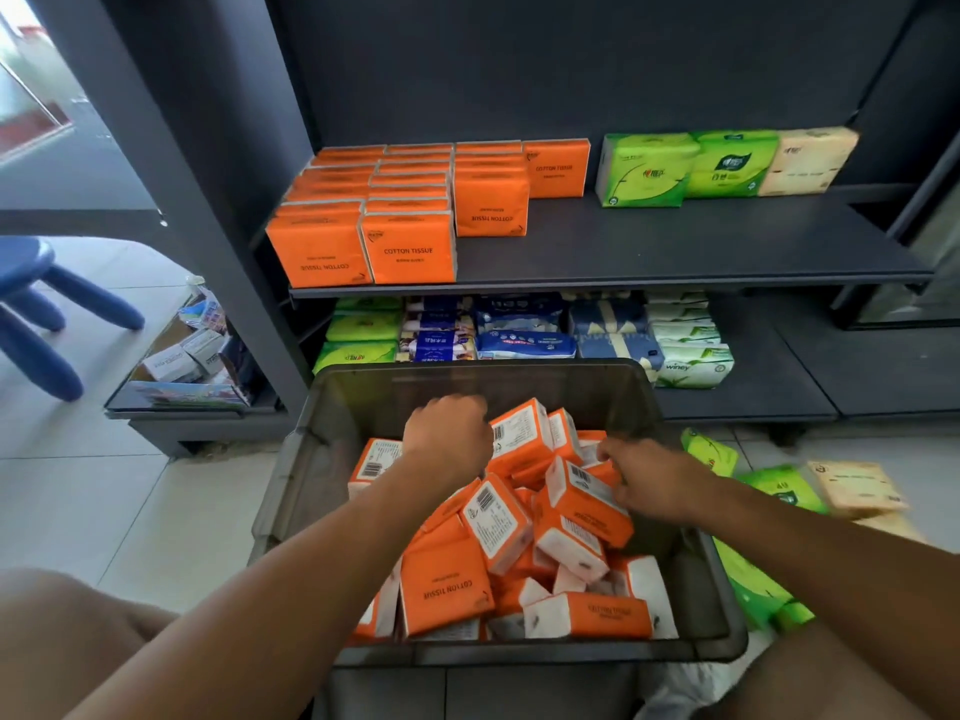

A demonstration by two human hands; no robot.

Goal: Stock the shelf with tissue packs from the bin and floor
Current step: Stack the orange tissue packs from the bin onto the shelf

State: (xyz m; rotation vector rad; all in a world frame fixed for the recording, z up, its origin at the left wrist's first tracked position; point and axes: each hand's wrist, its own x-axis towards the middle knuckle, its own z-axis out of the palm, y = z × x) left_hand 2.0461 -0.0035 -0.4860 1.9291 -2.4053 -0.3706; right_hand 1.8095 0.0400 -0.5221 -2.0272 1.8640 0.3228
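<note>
Tissue packs (498,522) in orange wrap fill the grey bin (291,491) in a loose heap. They lie tilted at all angles, with white paper showing at their ends, white barcode labels on some faces and "COTTON TISSUE" printed on others. More orange packs (408,252) stand upright in tight rows on the left part of the dark shelf (675,246). Two green packs (644,171) and a cream pack (808,161) stand at the back right of the same shelf. On the tiled floor (104,485), right of the bin, lie further green packs (779,488) and a cream one (854,485).

Both hands reach into the bin. The left hand (447,439) is knuckles up, its fingers curled down out of sight, so I cannot tell what they hold. The right hand (649,480) has its fingers bent over the top edge of an orange pack; blur hides whether they pinch it.
</note>
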